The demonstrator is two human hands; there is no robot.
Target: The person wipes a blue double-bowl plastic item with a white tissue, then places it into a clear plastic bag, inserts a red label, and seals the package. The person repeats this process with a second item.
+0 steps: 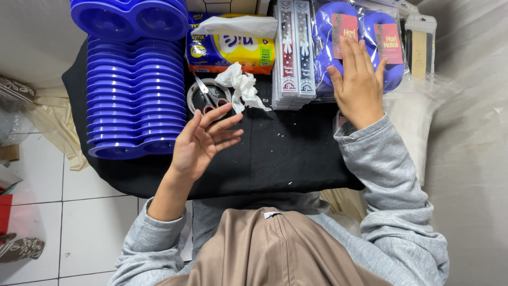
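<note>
- Up top, on the black cloth [286,148], a tall stack of blue trays [135,95] stands at left, well apart from both hands.
- Bagged blue trays [328,58] lie at upper right; the bag looks light and slippery over stiff plastic, best taken by its edges.
- Right hand [360,87] rests flat on that bag, fingers spread, pinching nothing.
- Left hand [203,140] hovers open and empty, just below the scissors [209,98].
</note>
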